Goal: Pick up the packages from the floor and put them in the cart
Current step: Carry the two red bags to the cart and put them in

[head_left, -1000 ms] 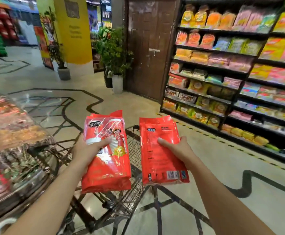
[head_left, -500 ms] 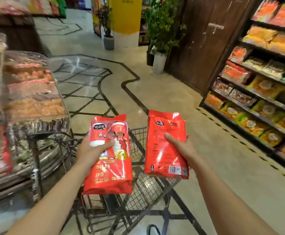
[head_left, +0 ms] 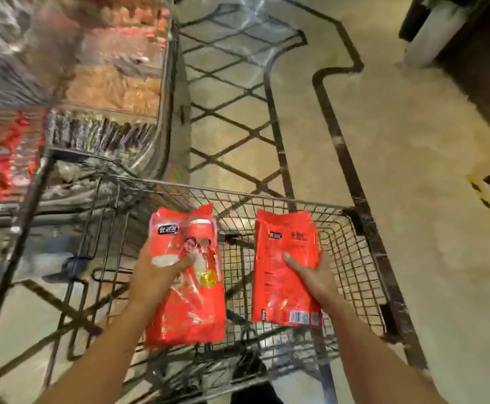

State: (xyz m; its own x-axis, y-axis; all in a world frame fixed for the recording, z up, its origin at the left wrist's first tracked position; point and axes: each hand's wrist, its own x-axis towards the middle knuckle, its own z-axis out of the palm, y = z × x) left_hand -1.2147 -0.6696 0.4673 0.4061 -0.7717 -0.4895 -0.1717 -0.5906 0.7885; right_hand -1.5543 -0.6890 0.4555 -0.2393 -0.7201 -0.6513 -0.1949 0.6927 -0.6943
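Note:
Two red snack packages are held over the wire cart [head_left: 267, 196]. My left hand [head_left: 156, 275] grips the left package [head_left: 191, 304], which shows its printed front with cartoon faces and a white window. In my right hand [head_left: 310, 275] is the right package [head_left: 278, 258], turned so its plain back with a barcode faces me. Both packages hang above the cart's basket, inside its rim, side by side with a gap between them. The basket's mesh bottom shows between them with nothing seen lying on it.
A glass display counter [head_left: 162, 91] with packed food stands close at the left, touching the cart's far left corner. Polished floor with black inlay lines [head_left: 337, 135] stretches ahead. A white planter [head_left: 430, 39] and a dark wall stand at the upper right.
My view has tipped down from the aisle and shelves to the cart. Both hands have brought the packages lower, over the basket.

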